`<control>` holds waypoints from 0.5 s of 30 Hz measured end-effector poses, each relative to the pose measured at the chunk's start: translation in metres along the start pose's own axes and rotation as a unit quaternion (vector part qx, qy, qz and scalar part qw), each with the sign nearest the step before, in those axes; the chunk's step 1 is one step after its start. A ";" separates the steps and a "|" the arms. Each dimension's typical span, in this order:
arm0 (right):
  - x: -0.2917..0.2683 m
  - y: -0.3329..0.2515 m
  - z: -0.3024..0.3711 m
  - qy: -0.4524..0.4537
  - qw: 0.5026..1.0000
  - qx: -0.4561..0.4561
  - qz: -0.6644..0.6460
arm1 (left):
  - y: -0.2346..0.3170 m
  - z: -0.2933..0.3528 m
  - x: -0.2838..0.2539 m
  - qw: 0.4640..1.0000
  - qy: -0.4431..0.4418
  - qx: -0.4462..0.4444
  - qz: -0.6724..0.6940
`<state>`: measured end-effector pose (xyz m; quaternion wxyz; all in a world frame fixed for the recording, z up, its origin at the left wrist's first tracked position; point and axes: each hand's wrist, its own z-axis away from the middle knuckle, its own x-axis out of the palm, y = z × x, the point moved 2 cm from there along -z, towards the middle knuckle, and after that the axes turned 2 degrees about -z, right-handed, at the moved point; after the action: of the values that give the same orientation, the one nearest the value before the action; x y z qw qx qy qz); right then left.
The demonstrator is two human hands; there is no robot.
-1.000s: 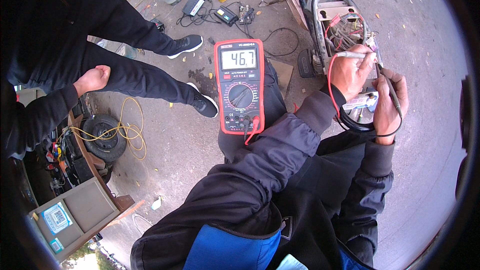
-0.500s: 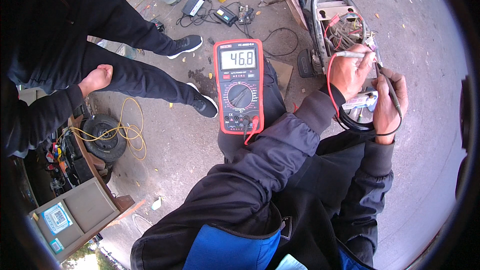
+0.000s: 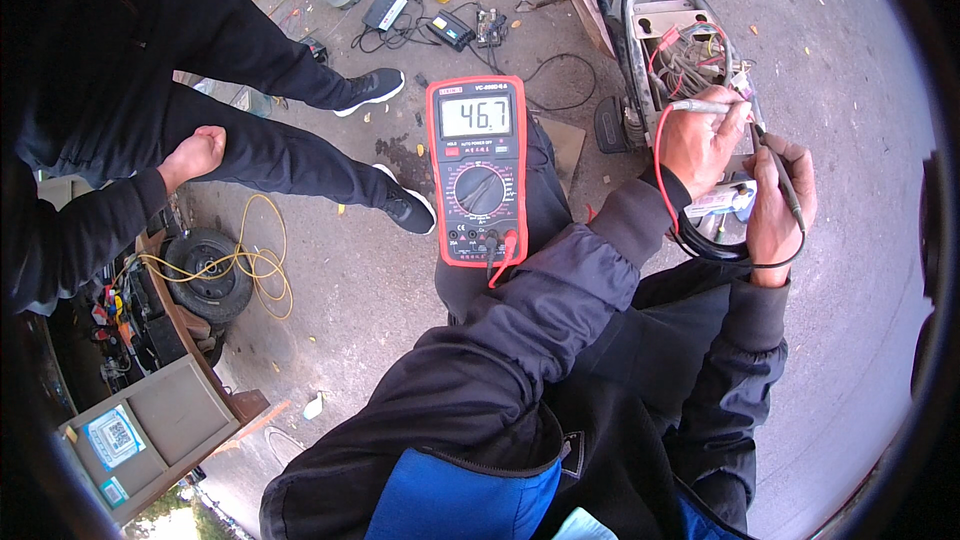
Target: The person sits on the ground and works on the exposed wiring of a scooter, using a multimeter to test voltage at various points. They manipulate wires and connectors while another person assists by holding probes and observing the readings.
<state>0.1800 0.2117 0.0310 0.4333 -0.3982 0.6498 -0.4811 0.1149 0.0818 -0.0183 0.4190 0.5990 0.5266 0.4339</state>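
Observation:
A red-framed multimeter (image 3: 478, 172) rests on my left thigh, its screen lit with digits and its dial in the middle. One black and one red lead plug into its lower end. My left hand (image 3: 701, 145) is closed on a pale test probe (image 3: 700, 107) with the red lead. In my right hand (image 3: 778, 205) is a black test probe (image 3: 783, 172), pinched in the fingers, its cable looping below. Both probe tips meet near a small connector by the open scooter frame (image 3: 650, 25); exact contact is too small to tell. Bundled wires (image 3: 697, 60) fill the frame's cavity.
Another person stands at the left, one hand (image 3: 194, 157) closed. Chargers (image 3: 387, 9) with cables lie on the ground farther off. A tire (image 3: 208, 273) with a coiled yellow cable is beside an open tool box (image 3: 165, 410). A cardboard piece (image 3: 563, 148) lies beyond my knee.
The multimeter's displayed value has dropped very slightly, and the meter sits a touch higher in view. Both hands keep their hold on the probes in the same place.

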 end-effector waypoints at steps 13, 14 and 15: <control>0.000 0.001 -0.001 -0.003 1.000 -0.010 -0.006 | 0.003 0.001 -0.001 1.000 0.000 -0.006 -0.014; 0.000 0.001 -0.001 0.002 1.000 -0.002 -0.006 | 0.003 0.001 -0.001 1.000 -0.001 -0.007 -0.014; 0.000 0.000 -0.001 -0.003 1.000 -0.011 -0.002 | 0.003 0.001 -0.001 1.000 -0.002 -0.007 -0.015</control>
<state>0.1792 0.2120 0.0306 0.4294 -0.4059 0.6530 -0.4737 0.1165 0.0801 -0.0158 0.4303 0.5892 0.5318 0.4301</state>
